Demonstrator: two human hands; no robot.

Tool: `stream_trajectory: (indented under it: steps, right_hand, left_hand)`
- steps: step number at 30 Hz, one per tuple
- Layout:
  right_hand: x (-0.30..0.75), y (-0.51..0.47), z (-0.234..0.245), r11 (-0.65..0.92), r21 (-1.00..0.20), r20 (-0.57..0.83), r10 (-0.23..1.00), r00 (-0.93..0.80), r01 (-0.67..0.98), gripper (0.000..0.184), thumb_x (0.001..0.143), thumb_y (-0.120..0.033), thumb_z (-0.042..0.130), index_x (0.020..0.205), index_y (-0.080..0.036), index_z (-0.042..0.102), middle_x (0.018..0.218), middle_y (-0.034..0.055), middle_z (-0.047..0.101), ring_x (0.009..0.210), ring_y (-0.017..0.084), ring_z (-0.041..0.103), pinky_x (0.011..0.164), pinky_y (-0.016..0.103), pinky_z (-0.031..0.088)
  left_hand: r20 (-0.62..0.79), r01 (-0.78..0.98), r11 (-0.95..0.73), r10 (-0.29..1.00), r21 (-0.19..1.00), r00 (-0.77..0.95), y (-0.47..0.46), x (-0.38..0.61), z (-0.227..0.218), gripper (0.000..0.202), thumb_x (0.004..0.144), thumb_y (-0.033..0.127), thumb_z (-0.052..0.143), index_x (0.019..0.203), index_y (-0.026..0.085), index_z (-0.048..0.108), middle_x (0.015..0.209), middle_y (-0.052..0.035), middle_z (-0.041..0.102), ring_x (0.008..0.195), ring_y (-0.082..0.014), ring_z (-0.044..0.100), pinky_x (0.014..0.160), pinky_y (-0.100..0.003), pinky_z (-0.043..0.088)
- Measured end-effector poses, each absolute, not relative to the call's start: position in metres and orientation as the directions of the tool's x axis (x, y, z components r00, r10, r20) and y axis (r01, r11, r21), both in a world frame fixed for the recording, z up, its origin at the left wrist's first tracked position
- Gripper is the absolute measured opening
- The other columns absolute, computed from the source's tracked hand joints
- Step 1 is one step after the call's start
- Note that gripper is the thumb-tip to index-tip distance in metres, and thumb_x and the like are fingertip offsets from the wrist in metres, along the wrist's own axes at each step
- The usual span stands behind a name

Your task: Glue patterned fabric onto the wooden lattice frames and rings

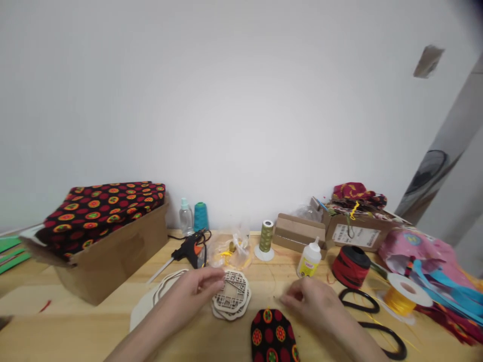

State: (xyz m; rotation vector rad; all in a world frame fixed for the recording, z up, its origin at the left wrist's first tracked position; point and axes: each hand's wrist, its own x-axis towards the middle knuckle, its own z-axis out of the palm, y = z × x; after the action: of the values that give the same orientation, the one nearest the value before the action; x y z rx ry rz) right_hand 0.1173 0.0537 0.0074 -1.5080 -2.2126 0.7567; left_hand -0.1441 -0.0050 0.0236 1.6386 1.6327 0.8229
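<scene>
Left hand (199,287), unclenched, adjoins beige wooden lattices (231,292); leftward, a brown cardboard box (116,261) holds black patterned cloth (107,208). Right hand (311,300), grip unclear, borders bare surface (266,286).

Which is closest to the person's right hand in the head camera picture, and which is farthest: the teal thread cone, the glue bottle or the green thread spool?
Nearest to the right hand first:
1. Glue bottle: just beyond the hand.
2. Green thread spool: farther back, to the left.
3. Teal thread cone: farthest left, by the wall.
</scene>
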Motion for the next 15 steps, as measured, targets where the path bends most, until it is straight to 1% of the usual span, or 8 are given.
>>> stream_trajectory:
  steps: [2,4,7,9,10,13,14,15]
  right_hand:
    - [0.114,0.057,0.015,0.357,-0.532,0.091,0.926,-0.368,0.768,0.025,0.072,-0.034,0.052,0.056,-0.020,0.064,0.052,0.0014,0.056,0.052,0.014,0.045,0.049,0.025,0.024]
    - [0.109,0.062,0.018,0.408,-0.491,0.136,0.909,-0.395,0.770,0.028,0.076,-0.037,0.048,0.061,-0.021,0.065,0.054,0.0019,0.060,0.052,0.016,0.049,0.050,0.025,0.026]
    - [0.103,0.066,0.009,0.476,-0.460,0.184,0.877,-0.444,0.749,0.030,0.080,-0.034,0.043,0.067,-0.021,0.066,0.062,0.0027,0.065,0.058,0.017,0.056,0.053,0.025,0.032]
    - [0.102,0.067,-0.004,0.526,-0.452,0.232,0.849,-0.474,0.720,0.030,0.082,-0.032,0.040,0.069,-0.021,0.065,0.070,0.0031,0.067,0.064,0.018,0.059,0.057,0.026,0.036]
    - [0.103,0.067,-0.011,0.549,-0.455,0.262,0.835,-0.483,0.702,0.032,0.083,-0.032,0.038,0.069,-0.021,0.065,0.071,0.0031,0.067,0.066,0.018,0.060,0.059,0.026,0.037]
    - [0.106,0.068,-0.031,0.595,-0.500,0.317,0.802,-0.507,0.630,0.038,0.086,-0.035,0.035,0.064,-0.020,0.062,0.063,0.0019,0.065,0.059,0.015,0.059,0.056,0.023,0.040]
    - [0.106,0.068,-0.035,0.607,-0.511,0.327,0.792,-0.516,0.608,0.039,0.086,-0.036,0.035,0.063,-0.021,0.062,0.060,0.0014,0.064,0.057,0.014,0.058,0.055,0.022,0.041]
    - [0.107,0.069,-0.039,0.624,-0.515,0.337,0.778,-0.530,0.588,0.038,0.086,-0.036,0.035,0.063,-0.021,0.062,0.059,0.0009,0.064,0.055,0.013,0.058,0.054,0.021,0.041]
  left_hand:
    - [-0.010,0.689,0.022,1.000,0.724,-0.022,-0.009,-0.145,0.016,0.031,0.074,0.039,0.052,0.094,0.021,0.066,0.086,-0.0038,0.070,0.076,-0.0221,0.062,0.068,-0.030,0.046]
    - [0.054,0.759,-0.019,0.998,0.651,-0.021,-0.011,-0.143,0.009,0.024,0.072,0.034,0.054,0.089,0.022,0.066,0.085,-0.0032,0.069,0.074,-0.0218,0.062,0.067,-0.031,0.047]
    - [0.159,0.793,-0.127,0.987,0.595,0.039,-0.012,-0.143,0.006,0.021,0.069,0.029,0.059,0.087,0.025,0.067,0.099,-0.0037,0.066,0.093,-0.0226,0.059,0.083,-0.031,0.044]
    - [0.189,0.817,-0.134,0.981,0.560,0.031,-0.012,-0.150,0.009,0.022,0.070,0.031,0.059,0.089,0.026,0.067,0.105,-0.0043,0.065,0.098,-0.0228,0.057,0.087,-0.032,0.042]
    - [0.202,0.831,-0.119,0.979,0.543,0.009,-0.014,-0.156,0.010,0.022,0.071,0.033,0.057,0.089,0.026,0.067,0.105,-0.0046,0.064,0.098,-0.0227,0.058,0.087,-0.032,0.043]
    - [0.266,0.863,-0.044,0.958,0.503,-0.106,-0.023,-0.181,0.007,0.026,0.073,0.037,0.055,0.094,0.025,0.066,0.108,-0.0054,0.064,0.103,-0.0232,0.056,0.091,-0.034,0.042]
    - [0.278,0.874,-0.008,0.949,0.486,-0.146,-0.027,-0.190,0.003,0.032,0.072,0.037,0.057,0.100,0.024,0.063,0.112,-0.0059,0.062,0.107,-0.0240,0.053,0.094,-0.036,0.040]
    - [0.277,0.887,0.045,0.941,0.460,-0.192,-0.032,-0.198,-0.002,0.042,0.069,0.037,0.059,0.109,0.022,0.058,0.120,-0.0075,0.058,0.112,-0.0255,0.049,0.097,-0.039,0.038]
